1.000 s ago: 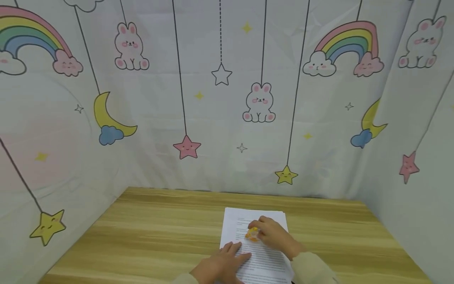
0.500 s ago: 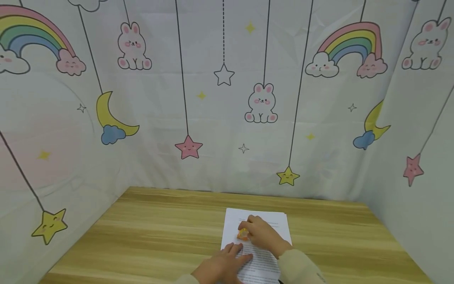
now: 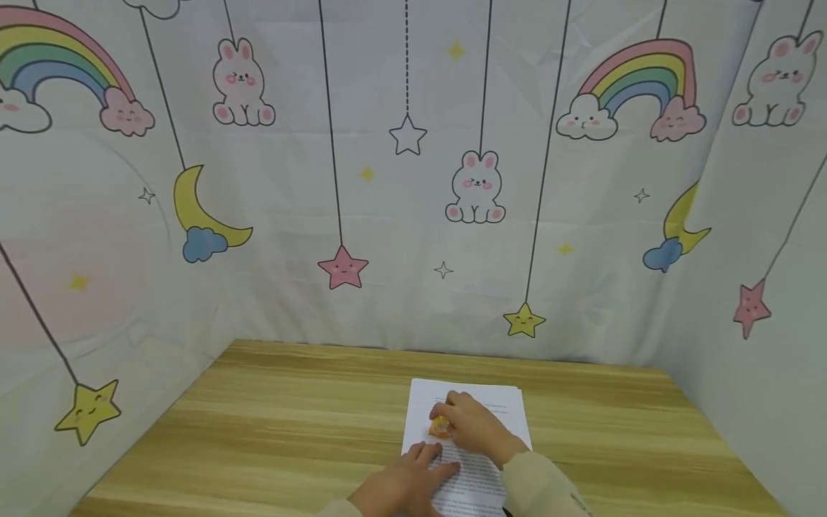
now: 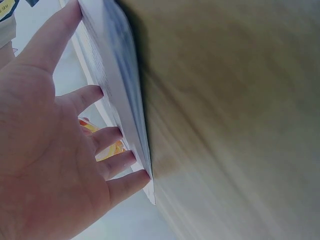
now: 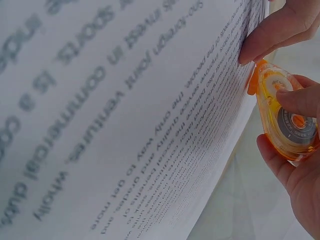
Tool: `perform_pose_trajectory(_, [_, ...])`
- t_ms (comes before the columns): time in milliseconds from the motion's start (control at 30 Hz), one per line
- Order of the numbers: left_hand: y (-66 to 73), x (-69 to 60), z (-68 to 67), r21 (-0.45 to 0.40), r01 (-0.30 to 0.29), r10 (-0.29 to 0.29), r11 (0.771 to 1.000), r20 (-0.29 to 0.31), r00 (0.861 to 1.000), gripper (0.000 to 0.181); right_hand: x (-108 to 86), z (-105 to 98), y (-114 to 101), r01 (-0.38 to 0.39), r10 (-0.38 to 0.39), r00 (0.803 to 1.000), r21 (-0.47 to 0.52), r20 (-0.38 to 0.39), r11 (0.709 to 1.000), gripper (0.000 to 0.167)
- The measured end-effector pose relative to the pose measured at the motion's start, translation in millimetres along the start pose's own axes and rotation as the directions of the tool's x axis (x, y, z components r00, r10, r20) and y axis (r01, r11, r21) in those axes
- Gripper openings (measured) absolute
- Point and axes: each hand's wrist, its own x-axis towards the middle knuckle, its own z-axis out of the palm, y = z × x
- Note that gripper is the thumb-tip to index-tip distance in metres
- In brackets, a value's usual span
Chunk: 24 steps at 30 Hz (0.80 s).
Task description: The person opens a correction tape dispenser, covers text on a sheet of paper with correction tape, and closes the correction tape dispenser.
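Note:
A stack of printed paper [image 3: 481, 488] lies on the table, its text lines visible beneath both hands. My right hand [image 3: 478, 425] holds a translucent orange-yellow correction tape [image 5: 280, 107] between thumb and fingers. In the right wrist view its orange tip meets the printed page. Just below it, my left hand [image 3: 407, 480] rests on the left part of the paper, fingers spread. From the left wrist, the fingertips touch the top sheet, and the stack's edge shows as several layers. The right fingers partly cover the correction tape in the head view.
The wood-grained table [image 3: 291, 424] extends on both sides of the paper. A white curtain [image 3: 400, 301] printed with rabbits, stars and rainbows hangs behind it and along both sides. A small dark object [image 3: 507, 512] shows partly at the bottom edge, beside the right sleeve.
My right hand has moved left across the page with the correction tape, mostly in the first half second, then only slightly. The left hand stays in place on the paper.

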Motion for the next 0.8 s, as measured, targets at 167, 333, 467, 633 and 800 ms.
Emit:
perform_pose_trajectory(167, [-0.5,0.7,1.2,-0.001,0.002,-0.002,1.000,0.005,1.000,0.073,1.3,-0.1,-2.7,0.032,-0.031,0.999,-0.087,0.014,0.996,0.027])
perform_pose_trajectory(333, [-0.7,1.7,1.9,-0.002,0.007,-0.007,1.000,0.012,1.000,0.073,3.2,-4.8,-5.6,0.045,-0.033,0.996,-0.144,0.081,0.989,0.026])
perform_pose_trajectory(467, [-0.3,2.0,1.6,-0.001,0.016,-0.016,1.000,0.022,1.000,0.073,3.7,-7.5,-5.6,0.065,-0.044,0.992,-0.181,0.117,0.981,0.027])
perform_pose_trajectory(633, [0.6,2.3,1.1,-0.018,0.029,-0.029,0.999,0.036,0.999,0.073,2.8,-8.1,-3.6,0.087,-0.062,0.990,-0.201,0.128,0.976,0.027])
perform_pose_trajectory(800, [1.7,2.6,0.5,-0.033,0.062,-0.061,0.998,0.050,0.997,0.073,1.6,-7.0,-1.1,0.080,-0.058,0.992,-0.195,0.115,0.978,0.027])
